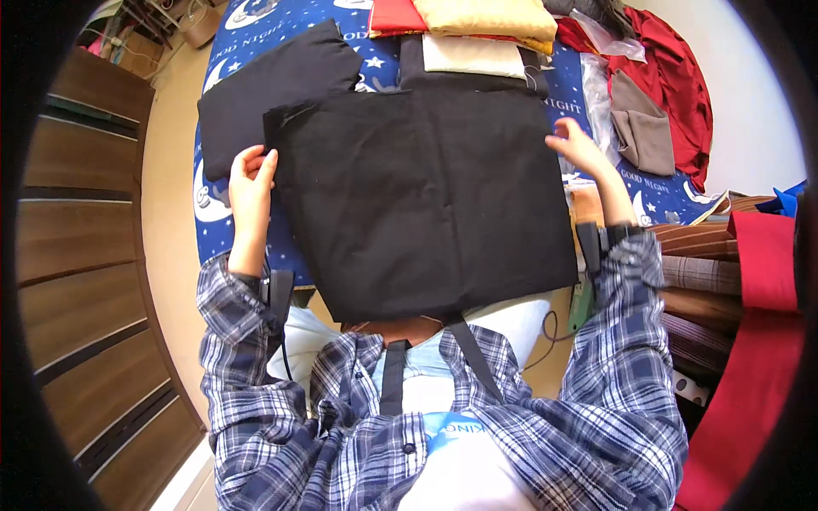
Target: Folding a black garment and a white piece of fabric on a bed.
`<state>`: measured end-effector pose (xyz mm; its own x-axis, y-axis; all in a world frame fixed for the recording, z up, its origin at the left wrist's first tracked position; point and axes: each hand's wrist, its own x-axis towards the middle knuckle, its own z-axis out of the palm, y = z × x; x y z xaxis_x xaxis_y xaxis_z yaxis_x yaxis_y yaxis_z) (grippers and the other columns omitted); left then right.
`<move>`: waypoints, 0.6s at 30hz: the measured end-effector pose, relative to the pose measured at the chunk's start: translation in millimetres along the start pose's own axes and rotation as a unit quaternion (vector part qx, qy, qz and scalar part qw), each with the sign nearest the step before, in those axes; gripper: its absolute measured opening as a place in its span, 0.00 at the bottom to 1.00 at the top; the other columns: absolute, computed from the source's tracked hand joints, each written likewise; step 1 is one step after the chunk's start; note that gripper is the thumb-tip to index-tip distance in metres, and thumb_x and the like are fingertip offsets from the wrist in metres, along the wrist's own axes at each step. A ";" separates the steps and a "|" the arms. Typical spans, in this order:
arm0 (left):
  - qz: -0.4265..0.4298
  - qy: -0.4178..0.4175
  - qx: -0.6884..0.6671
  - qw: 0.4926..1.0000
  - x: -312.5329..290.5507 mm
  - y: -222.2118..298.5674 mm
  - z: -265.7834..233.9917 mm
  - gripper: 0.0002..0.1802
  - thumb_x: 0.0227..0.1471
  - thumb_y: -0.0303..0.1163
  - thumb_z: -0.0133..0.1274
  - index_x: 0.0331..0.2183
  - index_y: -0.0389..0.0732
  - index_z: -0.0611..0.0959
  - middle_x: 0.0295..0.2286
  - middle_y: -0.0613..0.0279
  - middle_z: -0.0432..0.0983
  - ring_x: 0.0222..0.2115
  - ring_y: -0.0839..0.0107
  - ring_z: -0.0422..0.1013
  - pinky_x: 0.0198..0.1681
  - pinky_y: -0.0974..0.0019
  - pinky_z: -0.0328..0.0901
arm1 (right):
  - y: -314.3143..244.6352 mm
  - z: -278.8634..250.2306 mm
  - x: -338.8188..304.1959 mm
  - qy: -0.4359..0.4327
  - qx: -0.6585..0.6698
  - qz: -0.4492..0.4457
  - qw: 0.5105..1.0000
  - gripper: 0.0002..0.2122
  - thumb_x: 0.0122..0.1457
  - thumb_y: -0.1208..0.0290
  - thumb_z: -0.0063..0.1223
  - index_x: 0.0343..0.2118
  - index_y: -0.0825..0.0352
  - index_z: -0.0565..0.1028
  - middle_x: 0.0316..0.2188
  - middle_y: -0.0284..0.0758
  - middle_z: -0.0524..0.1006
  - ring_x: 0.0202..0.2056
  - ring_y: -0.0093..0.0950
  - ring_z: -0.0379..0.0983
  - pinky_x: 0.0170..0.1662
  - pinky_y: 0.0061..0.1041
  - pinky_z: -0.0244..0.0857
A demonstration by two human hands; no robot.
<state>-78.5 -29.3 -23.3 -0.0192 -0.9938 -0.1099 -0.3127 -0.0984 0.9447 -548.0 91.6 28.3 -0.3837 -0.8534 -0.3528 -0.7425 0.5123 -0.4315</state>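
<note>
A large piece of black fabric [426,196] lies spread in front of me, its far part on the blue bed cover and its near edge over my lap. Creases run down its middle. At its upper left corner is my left hand [252,175], thumb and fingers bent with a gap between them and nothing visibly held. My right hand [581,149] hovers by the upper right edge, fingers loosely curled and apart. Beyond my left hand lies a folded dark cloth [277,94], partly behind the black fabric.
The blue patterned cover [234,47] carries a stack of yellow folded cloth [486,17] and white cloth [473,56]. Red fabric [673,77] and a brown-grey cloth [639,123] lie at the far right. Fabric rolls [703,272] and a red strip [750,366] are nearer. Wooden drawers [81,238] stand left.
</note>
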 end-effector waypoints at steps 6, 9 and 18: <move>-0.128 -0.234 0.030 0.963 -80.6 -51.7 -12.0 0.25 0.40 0.38 0.56 0.37 0.33 0.68 0.28 0.62 0.69 0.27 0.77 0.65 0.28 0.75 0.61 | 47.5 22.8 -113.1 0.036 -0.136 -0.056 0.988 0.25 0.46 0.63 0.51 0.45 0.72 0.59 0.42 0.50 0.65 0.46 0.42 0.61 0.48 0.30 0.55; -0.187 -0.226 0.010 0.956 -119.7 -57.4 -14.2 0.24 0.36 0.31 0.58 0.36 0.32 0.68 0.28 0.60 0.70 0.27 0.74 0.66 0.33 0.73 0.63 | 62.7 44.3 -162.0 0.005 -0.151 0.101 0.983 0.28 0.47 0.63 0.51 0.47 0.73 0.55 0.41 0.54 0.64 0.46 0.44 0.61 0.48 0.33 0.54; -0.273 -0.207 0.087 0.935 -151.7 -83.3 -7.4 0.31 0.32 0.39 0.61 0.35 0.33 0.64 0.25 0.62 0.64 0.26 0.75 0.62 0.28 0.74 0.61 | 84.8 90.0 -204.7 0.063 0.242 0.228 0.941 0.21 0.50 0.58 0.49 0.39 0.72 0.63 0.33 0.38 0.69 0.27 0.25 0.69 0.28 0.21 0.63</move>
<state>-42.5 129.3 -83.1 -0.1666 -0.6890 -0.7054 -0.5328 -0.5390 0.6523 -483.0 318.4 -10.8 -0.6863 -0.5227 -0.5058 -0.1597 0.7867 -0.5963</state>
